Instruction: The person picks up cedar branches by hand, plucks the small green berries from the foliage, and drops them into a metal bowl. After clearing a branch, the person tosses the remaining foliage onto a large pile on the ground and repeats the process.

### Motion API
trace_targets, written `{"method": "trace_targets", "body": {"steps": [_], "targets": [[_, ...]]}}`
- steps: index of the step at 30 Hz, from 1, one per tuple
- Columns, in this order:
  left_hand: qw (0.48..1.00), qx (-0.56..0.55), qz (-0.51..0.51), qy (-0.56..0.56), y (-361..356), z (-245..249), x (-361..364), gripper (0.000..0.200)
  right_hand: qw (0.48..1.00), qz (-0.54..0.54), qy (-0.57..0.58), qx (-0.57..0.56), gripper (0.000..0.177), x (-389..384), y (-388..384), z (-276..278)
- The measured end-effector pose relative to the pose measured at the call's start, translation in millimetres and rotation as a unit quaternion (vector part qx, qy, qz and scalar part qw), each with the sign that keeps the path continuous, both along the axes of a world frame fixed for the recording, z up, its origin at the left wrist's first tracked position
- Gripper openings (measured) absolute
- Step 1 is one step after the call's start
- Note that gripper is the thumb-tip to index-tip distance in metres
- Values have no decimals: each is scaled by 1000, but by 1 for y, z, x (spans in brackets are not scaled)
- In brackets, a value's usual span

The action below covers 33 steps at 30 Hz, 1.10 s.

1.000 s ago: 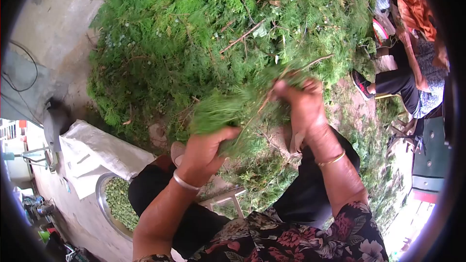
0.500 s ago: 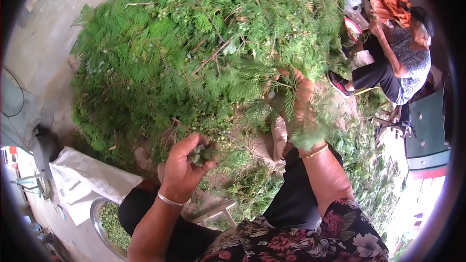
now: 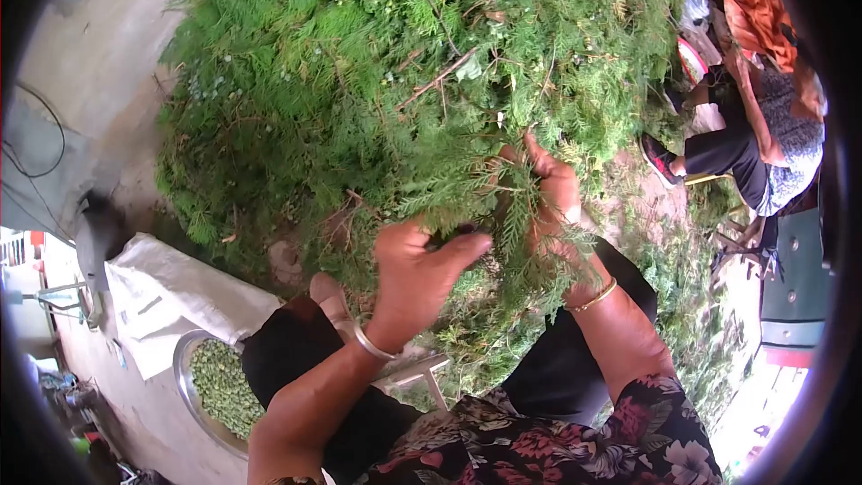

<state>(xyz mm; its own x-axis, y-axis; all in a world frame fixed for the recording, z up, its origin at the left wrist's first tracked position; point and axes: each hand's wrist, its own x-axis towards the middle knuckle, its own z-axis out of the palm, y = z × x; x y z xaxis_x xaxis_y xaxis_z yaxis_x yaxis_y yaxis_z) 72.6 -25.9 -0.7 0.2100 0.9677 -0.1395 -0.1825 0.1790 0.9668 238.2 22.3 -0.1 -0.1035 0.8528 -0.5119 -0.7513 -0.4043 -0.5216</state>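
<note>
A leafy evergreen sprig (image 3: 516,216), flat and feathery like arborvitae, is gripped in my right hand (image 3: 558,193), its fronds hanging over my palm and wrist. My left hand (image 3: 417,269) is beside it, fingers curled and thumb stretched toward the fronds. Grey-green cones showed in that hand a moment ago; now my fingers mostly hide them. In front of both hands spreads a big heap of cut evergreen branches (image 3: 314,90), with small pale cones among the foliage.
A metal basin (image 3: 184,368) of green cones (image 3: 220,386) stands at lower left beside a white sack (image 3: 171,296). A stool (image 3: 417,373) shows by my legs. Another person (image 3: 763,126) sits at right, near an orange cloth (image 3: 754,4) and a green panel (image 3: 795,260).
My left hand has moved up and right to the sprig, its thumb now stretched out. The right hand still holds the sprig. The whole view has shifted slightly.
</note>
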Motion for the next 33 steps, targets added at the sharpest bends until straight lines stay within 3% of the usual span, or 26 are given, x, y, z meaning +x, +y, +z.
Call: {"method": "trace_targets", "body": {"steps": [1,3,7,9,12,16,22,24,25,27,28,30,33], "targets": [[998,41,22,35,-2,-1,4,13,998,25,9,61,29,1,-1,-6],[991,93,55,84,-4,-5,11,17,999,8,-12,32,29,-7,-2,-7],[981,149,104,63,-1,-2,16,16,999,4,-46,2,31,-15,-5,-6],[996,-39,65,46,-2,1,12,15,999,16,-43,12,31,-14,-6,-7],[994,-88,64,4,-5,-5,13,15,999,2,-35,-28,30,-19,-8,-3],[989,2,60,133,-3,-10,16,17,999,-1,-45,-15,30,-20,-11,-4],[997,-47,21,54,-3,0,11,22,999,25,-27,-33,31,-10,-9,0],[994,-99,1,-47,0,5,6,19,998,52,-38,26,34,-7,-9,0],[994,-101,0,-46,-2,-4,5,19,997,45,-62,3,36,-6,-8,0],[987,154,-45,21,-4,-20,2,17,998,47,-35,-5,36,-8,-10,10],[987,153,-44,21,-3,-16,1,17,999,49,-9,-11,36,-8,-10,13],[978,-161,-93,-96,0,-2,-2,17,999,49,-3,-3,35,-3,-7,5],[953,-247,-29,-173,-1,4,7,16,997,62,32,24,35,2,-6,-4]]}}
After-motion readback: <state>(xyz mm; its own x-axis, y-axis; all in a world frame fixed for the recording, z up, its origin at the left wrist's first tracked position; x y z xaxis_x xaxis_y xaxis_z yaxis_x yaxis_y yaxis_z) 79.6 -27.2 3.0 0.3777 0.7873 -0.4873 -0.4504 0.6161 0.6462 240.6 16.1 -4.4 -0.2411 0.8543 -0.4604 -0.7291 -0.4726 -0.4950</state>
